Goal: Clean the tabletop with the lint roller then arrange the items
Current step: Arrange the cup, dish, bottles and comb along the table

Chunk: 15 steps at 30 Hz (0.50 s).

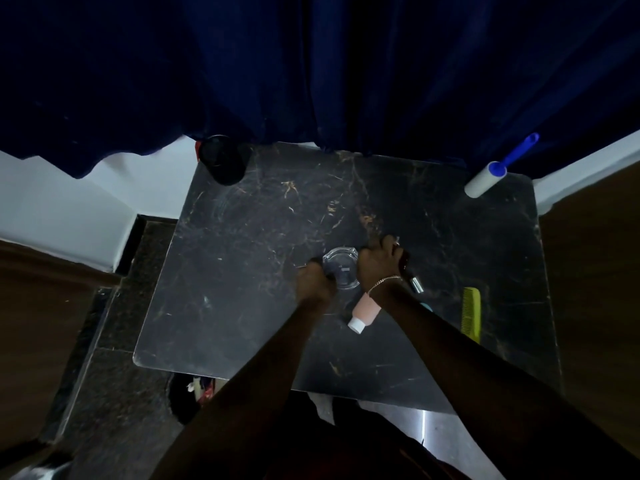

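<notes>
The dark marble tabletop [242, 271] fills the middle of the view. A clear glass ashtray [341, 268] sits near its centre, and my left hand [313, 282] grips its left rim. My right hand [379, 261] touches the right rim and seems to hold a dark bottle with a silver cap [415, 284]. A pink tube with a white cap [363, 311] lies just under my right wrist. The lint roller [488, 178], white with a blue handle, lies at the far right corner, away from both hands.
A yellow-green comb [471, 315] lies near the right edge. A black cup [223, 161] stands at the far left corner. Dark blue curtains [311, 64] hang behind the table. A wooden surface [595, 271] borders the right side, and dark floor tiles lie to the left.
</notes>
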### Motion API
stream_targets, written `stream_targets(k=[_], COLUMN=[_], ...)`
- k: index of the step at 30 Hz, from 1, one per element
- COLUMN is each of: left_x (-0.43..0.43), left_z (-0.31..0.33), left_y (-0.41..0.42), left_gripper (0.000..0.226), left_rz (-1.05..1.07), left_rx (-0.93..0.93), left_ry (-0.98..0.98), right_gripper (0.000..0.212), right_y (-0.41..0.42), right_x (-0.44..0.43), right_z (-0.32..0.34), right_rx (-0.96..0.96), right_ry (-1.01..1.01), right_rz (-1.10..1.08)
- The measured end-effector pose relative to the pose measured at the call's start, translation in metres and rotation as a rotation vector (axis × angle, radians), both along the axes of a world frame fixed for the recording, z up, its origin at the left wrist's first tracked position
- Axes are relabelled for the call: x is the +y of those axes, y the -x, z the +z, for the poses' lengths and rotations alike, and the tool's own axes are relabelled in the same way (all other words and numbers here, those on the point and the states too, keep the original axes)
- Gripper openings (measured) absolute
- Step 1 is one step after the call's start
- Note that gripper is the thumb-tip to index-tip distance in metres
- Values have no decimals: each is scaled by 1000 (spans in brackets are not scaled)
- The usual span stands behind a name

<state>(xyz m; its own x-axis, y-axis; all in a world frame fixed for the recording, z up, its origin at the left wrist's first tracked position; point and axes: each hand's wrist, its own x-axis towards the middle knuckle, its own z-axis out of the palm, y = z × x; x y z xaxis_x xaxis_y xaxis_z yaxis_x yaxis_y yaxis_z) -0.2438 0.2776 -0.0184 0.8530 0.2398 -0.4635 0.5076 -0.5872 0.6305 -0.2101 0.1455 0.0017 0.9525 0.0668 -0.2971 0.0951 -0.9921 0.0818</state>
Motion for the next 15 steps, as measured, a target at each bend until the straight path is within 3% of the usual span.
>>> stream_targets(k=[8, 15], left_x=[12, 61], left_z=[1, 12], left_y=[11, 10], left_gripper=[33, 35], left_rz=[121, 205], left_rx=[-11, -21], left_ry=[21, -5], right_gripper=[31, 24], right_y=[-6, -4], right_x=[10, 59], right_z=[-2, 9], right_rx=[71, 111], right_ry=[-168, -465], right_rz=[136, -82])
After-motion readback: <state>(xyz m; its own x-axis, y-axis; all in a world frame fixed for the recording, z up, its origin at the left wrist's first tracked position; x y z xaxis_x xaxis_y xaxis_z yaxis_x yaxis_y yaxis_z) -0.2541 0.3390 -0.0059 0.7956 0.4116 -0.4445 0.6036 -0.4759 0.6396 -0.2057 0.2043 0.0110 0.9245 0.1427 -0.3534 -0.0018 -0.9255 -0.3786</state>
